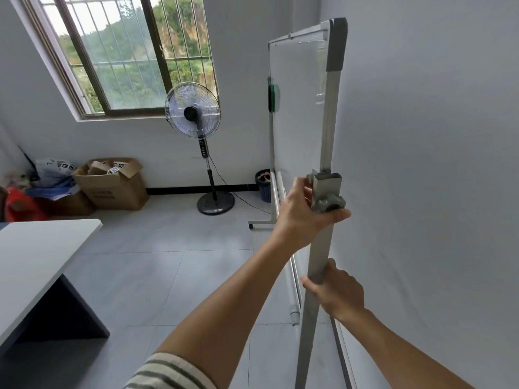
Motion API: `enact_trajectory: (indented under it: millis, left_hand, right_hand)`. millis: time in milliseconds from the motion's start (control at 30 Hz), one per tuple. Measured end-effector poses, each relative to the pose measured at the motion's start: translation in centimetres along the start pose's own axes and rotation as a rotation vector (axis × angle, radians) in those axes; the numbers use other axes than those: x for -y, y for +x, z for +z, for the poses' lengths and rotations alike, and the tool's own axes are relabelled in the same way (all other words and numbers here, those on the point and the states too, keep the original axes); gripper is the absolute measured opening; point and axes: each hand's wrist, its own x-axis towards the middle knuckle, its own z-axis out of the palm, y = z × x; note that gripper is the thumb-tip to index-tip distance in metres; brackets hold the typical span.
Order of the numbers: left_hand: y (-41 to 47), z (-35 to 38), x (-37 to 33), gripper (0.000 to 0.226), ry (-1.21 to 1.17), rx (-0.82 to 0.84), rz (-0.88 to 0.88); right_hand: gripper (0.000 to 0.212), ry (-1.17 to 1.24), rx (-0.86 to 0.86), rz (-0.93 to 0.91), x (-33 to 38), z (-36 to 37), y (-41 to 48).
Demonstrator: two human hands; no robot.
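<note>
**Whiteboard stand held at the clamp knob**

Risks a sudden slide of the whiteboard (297,108) down the stand post (322,248) on loosening the clamp knob (328,204) without support from below, with a likely pinch for the left hand (304,210) right under the bracket (327,182). Risks, too, a roll or tip of the whole frame across the tiled floor (168,262) under a sideways tug, toward the fan (193,113) at far left. Needs a steady brace lower down before any turn.

Wraps the left hand round the post directly beneath the knob: thumb touching the knob's underside, fingers (300,186) curled behind, closed on the post. Clamps the right hand (337,287) round the same post, lower and nearer, fingers folded behind and mostly hidden, thumb in front. Leaves a bare stretch of post between the two hands. Stands upright at the right of the room, just beside the wall (421,164), board edge-on, well apart from the desk (36,248) at near left.
</note>
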Motion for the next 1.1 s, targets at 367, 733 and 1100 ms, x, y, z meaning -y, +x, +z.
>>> enact_trajectory:
  millis: [367, 733, 1100]
  left_hand:
    - [-1.3, -4.6, 7.8, 0.049, 0.171, 0.135, 0.033]
    - [-8.4, -26.5, 28.8, 0.018, 0.343, 0.373, -0.513]
    - [-6.1, -39.0, 39.0, 0.015, 0.240, 0.205, -0.755]
  right_hand:
    - [0.053, -0.215, 0.252, 0.016, -3.3, 4.8, -1.2]
    - [0.026, 0.155, 0.328, 0.081, 9.8, 18.4, -1.7]
    - [0.023, 0.161, 0.433, 0.042, 20.8, 25.3, 5.9]
